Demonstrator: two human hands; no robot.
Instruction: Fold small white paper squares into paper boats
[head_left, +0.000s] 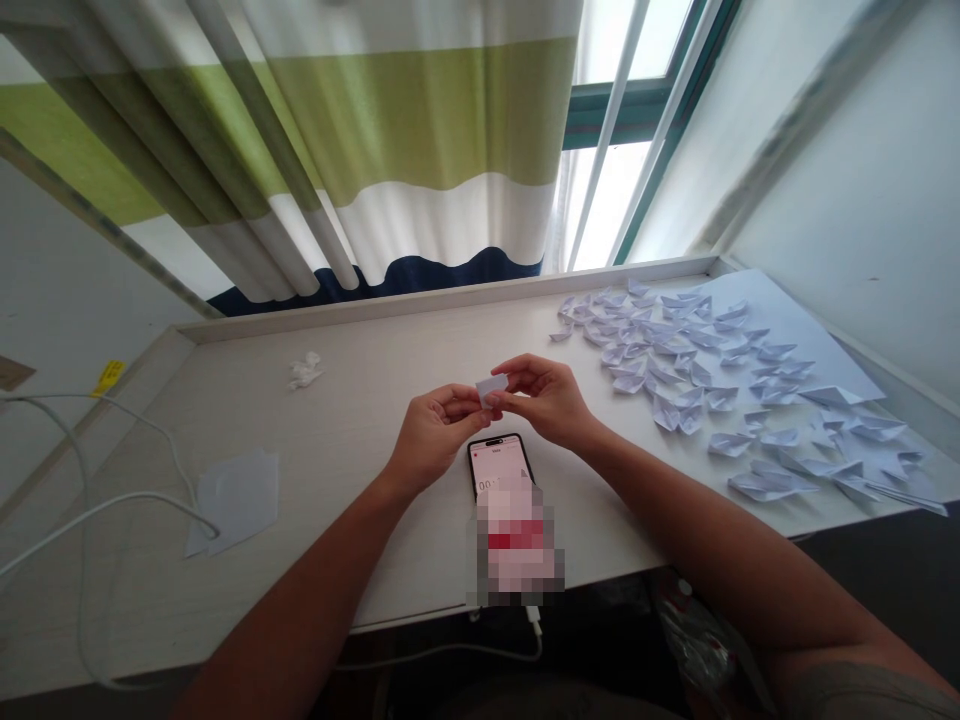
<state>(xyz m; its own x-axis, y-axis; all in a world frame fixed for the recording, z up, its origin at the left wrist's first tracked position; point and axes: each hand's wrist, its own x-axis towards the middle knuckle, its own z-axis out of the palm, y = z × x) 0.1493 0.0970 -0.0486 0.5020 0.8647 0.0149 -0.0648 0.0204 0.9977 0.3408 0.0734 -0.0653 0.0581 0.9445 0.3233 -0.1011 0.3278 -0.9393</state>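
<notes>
A small folded piece of white paper [491, 386] is pinched between both hands above the desk. My left hand [439, 430] grips its lower left side, fingers curled. On its right, my right hand [546, 400] holds the paper between thumb and fingers. Just below the hands a phone [501, 468] lies on the desk, its screen lit and its lower part blurred out. Many folded paper boats [675, 345] are spread over the right side of the desk.
Flat white sheets [244, 495] lie at the left, with a white cable [135, 497] running over them. Crumpled tissue [304, 371] sits farther back. A large white sheet [787, 320] lies under some boats. A raised rim [450, 298] borders the desk [360, 400] before the curtain.
</notes>
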